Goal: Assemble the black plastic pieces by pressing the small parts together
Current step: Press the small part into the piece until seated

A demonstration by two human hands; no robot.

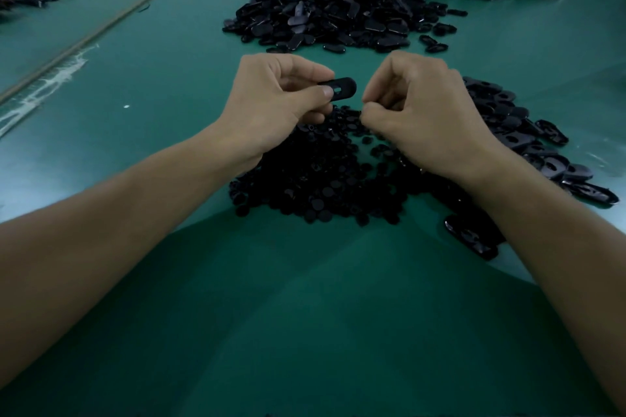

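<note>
oval black piece (340, 88) sits pinched between thumb and fingers of the left hand (281, 101), held above the pile of small round parts (321, 186). head view: i see the right hand (420, 115) just beside it, fingertips curled together; i cannot tell if they hold anything. more oval pieces (528, 135) lie to the right on the green table (135, 118).
</note>
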